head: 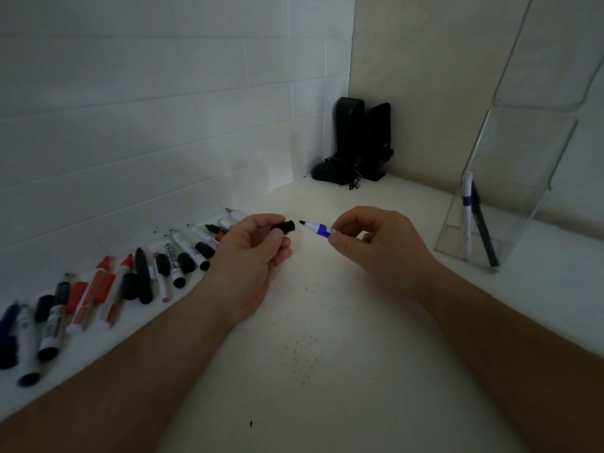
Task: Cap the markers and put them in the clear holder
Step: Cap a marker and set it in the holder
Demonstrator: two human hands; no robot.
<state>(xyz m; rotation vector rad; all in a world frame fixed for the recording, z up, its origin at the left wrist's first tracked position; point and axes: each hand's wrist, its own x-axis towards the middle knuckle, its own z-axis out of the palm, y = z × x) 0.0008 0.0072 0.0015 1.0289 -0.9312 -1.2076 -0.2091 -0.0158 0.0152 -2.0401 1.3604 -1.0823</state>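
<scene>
White worktop (327, 338) runs into a corner formed by a white brick wall (130, 93) on the left and a beige wall (425, 76) at the back right. Wide bare room is seen across the middle and near part of the worktop; only faint dark specks are seen there. The left edge along the brick wall is taken up by a row of loose markers (98, 289), black, red and blue, some uncapped, with separate caps lying among them. The right side is bounded by the clear holder (523, 152), tilted back against the beige wall; two markers (474, 220) are already stood in its lower pocket. Two black speakers (359, 142) are set in the far corner, well apart from the hands.

Both forearms are extended forward from the near edge, hands raised just above the worktop centre, facing each other. Left hand (255, 253): fingers curled around a black cap (285, 225), open end pointed right. Right hand (382, 246): fingertips pinched on a blue-and-white marker (316, 229), bare dark tip pointed left at the cap. Cap and tip are lined up, near each other, a small gap between them, not touching.
</scene>
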